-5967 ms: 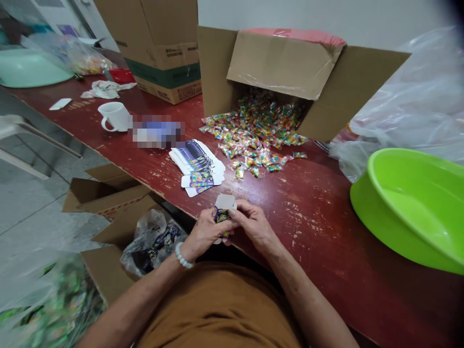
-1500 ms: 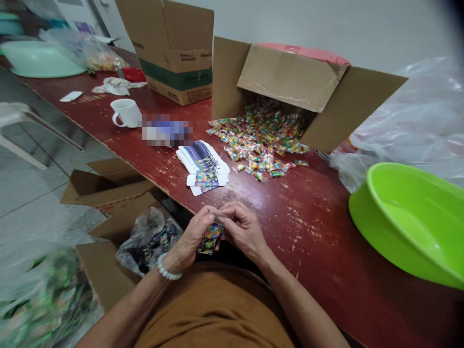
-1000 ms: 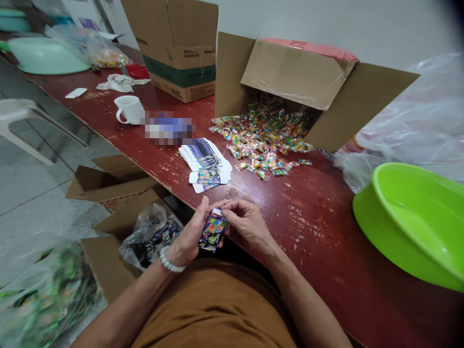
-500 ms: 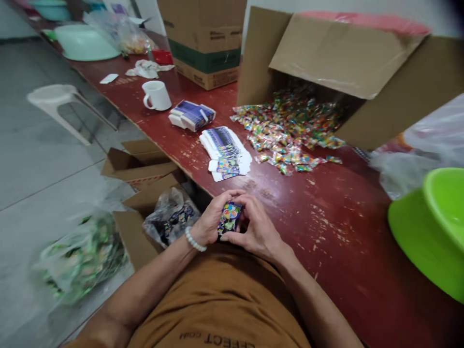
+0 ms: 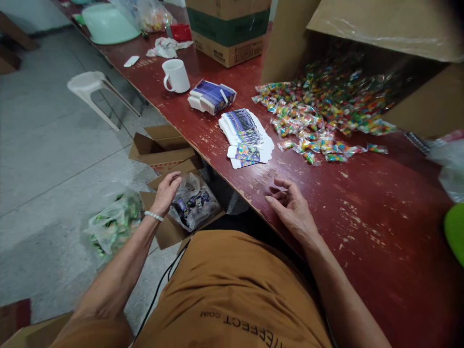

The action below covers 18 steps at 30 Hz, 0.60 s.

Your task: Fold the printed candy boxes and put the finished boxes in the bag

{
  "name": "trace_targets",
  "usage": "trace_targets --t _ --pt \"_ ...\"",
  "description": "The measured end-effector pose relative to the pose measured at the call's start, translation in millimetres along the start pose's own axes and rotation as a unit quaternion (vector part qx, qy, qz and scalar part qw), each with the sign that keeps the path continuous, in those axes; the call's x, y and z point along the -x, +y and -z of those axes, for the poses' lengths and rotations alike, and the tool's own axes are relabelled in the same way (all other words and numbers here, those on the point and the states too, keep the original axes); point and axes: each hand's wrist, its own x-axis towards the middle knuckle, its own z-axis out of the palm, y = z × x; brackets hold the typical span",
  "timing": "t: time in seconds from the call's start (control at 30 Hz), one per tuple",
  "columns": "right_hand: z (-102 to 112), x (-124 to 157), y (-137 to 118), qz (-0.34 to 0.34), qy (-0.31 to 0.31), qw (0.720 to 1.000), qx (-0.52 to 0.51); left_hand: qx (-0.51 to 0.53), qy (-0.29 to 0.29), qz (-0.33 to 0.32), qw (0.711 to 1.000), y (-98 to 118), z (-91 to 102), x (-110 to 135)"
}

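Note:
My left hand (image 5: 167, 193), a pale bead bracelet at its wrist, is open with fingers stretched out. It hovers beside a clear plastic bag (image 5: 197, 220) of small dark printed packs, which lines an open carton (image 5: 166, 234) below the table. Over the table's near edge my right hand (image 5: 293, 207) is open and holds nothing, its fingers loosely bent and the thumb apart. Just beyond it lies a fanned stack of flat printed boxes (image 5: 248, 135). Another bundle of purple-and-white flat boxes (image 5: 213, 95) lies behind. Wrapped colourful candies (image 5: 315, 128) spill from a big cardboard box (image 5: 384, 29).
On the red table (image 5: 362, 232) stand a white mug (image 5: 177, 76), a closed carton (image 5: 232, 29) and a pale green basin (image 5: 108, 24). A green tub (image 5: 455, 232) is at the right edge. A white stool (image 5: 90, 82) and a bag of green packs (image 5: 119, 220) are on the floor.
My hands have parted, and the small printed box they held together is no longer in them. The left has moved out over the carton, the right toward the table. The view has shifted.

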Motion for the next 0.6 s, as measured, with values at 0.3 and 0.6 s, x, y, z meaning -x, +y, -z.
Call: trace_targets --t 0.3,0.6 --pt "-0.6 -4.1 -2.7 -0.022 0.022 0.999 0.010 -0.206 -0.040 -0.294 0.932 112.4 -73.5 -26.2" --pt "-0.5 -5.2 -2.4 0.015 0.046 0.998 0.033 -0.402 -0.127 -0.279 0.863 133.7 -97.9 -49.0"
